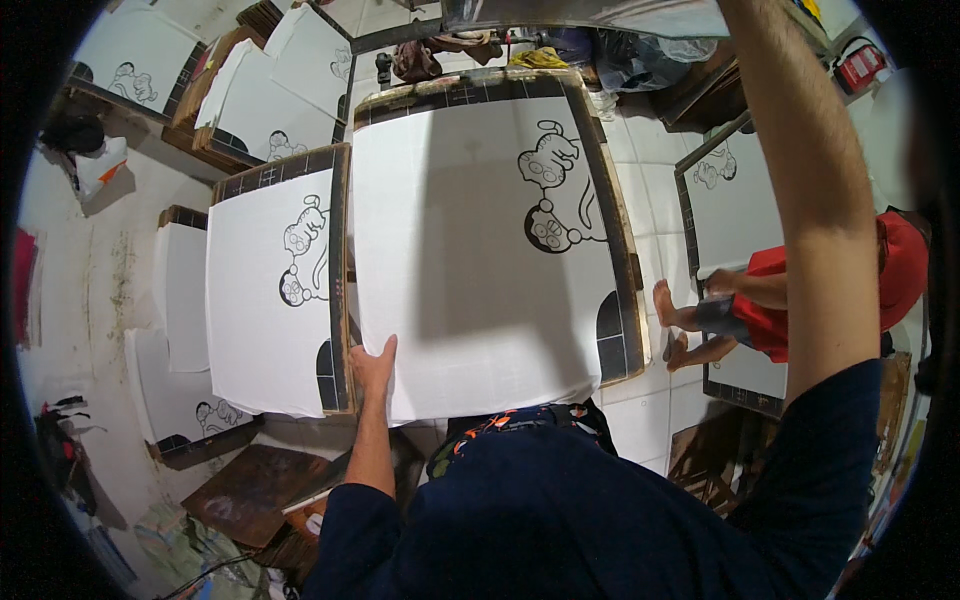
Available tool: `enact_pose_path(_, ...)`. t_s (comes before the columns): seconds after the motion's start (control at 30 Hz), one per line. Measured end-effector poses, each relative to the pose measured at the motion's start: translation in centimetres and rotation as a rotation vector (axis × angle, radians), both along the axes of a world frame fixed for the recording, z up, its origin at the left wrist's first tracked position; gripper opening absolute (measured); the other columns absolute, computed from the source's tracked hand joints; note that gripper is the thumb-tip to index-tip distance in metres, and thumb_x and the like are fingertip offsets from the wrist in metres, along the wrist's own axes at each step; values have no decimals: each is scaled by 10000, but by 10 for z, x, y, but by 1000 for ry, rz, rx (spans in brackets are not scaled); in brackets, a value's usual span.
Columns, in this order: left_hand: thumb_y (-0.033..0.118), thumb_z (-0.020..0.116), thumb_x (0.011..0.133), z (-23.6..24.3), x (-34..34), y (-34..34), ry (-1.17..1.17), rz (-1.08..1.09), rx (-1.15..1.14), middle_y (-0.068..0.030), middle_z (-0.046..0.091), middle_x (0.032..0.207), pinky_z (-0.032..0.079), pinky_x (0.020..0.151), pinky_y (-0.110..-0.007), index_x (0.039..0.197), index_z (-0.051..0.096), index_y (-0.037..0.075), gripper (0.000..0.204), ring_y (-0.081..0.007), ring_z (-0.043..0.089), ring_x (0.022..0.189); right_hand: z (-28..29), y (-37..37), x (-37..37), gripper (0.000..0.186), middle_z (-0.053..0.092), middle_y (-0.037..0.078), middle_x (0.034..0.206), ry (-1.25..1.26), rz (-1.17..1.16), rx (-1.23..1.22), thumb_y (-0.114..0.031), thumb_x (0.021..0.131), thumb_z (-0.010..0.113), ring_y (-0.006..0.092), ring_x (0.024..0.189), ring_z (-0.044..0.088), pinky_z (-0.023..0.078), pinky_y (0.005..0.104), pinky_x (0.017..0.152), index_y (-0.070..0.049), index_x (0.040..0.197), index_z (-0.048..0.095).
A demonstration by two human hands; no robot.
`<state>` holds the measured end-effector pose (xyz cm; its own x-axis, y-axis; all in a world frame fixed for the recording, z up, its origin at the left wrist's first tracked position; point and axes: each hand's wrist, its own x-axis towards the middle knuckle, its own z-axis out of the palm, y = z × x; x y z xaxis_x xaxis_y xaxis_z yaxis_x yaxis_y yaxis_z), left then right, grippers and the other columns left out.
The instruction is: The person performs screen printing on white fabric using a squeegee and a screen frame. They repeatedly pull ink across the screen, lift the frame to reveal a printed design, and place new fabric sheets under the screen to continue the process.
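L hand (372,365) lies flat, fingers spread, on the white cloth's (480,270) near-left edge, approx 7 o'clock of the board (628,290). Cloth w/ black cartoon print (552,190) at 1 o'clock covers the board. R arm (810,200) reaches up to 12; R hand out of frame, grip can't be told.

White cloth (470,260) with black cartoon print (553,190), black-checked frame (480,92)

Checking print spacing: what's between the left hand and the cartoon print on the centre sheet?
Head view: only bare white fabric of the centre sheet lies between the left hand and the cartoon print.
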<state>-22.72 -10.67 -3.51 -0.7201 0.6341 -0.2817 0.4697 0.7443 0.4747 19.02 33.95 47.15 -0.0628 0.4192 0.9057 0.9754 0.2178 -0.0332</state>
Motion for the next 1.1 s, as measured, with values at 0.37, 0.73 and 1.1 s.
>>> enact_pose_path(0.37, 658, 567, 985, 225, 237, 143, -1737, -180, 1086, -211, 478, 1495, 372, 1153, -517, 1548, 358, -7, 896, -328, 470, 1383, -230, -159, 54, 299, 734, 81, 1148, 28, 334, -81, -152, 865, 664, 322, 1078, 636, 415, 480, 968, -186, 1152, 742)
enact_pose_path(0.73, 545, 663, 911, 36, 233, 82, -1120, 430, 186, -257, 464, 1514, 382, 1181, -508, 1538, 389, -15, 884, -354, 516, 1360, -400, -238, 45, 510, 668, 8, 1052, 61, 341, -702, -29, 637, 774, 260, 1042, 584, 391, 455, 1001, -153, 1124, 688)
enact_pose_path(1.1, 432, 922, 723, -9, 221, 84, 227, -804, 437, -298, 395, 1576, 200, 1262, -621, 1575, 279, -77, 1183, -430, 344, 1514, -454, -37, 24, 430, 654, 3, 1029, -52, 347, -540, -30, 717, 766, 257, 1012, 581, 400, 444, 974, -180, 1114, 695)
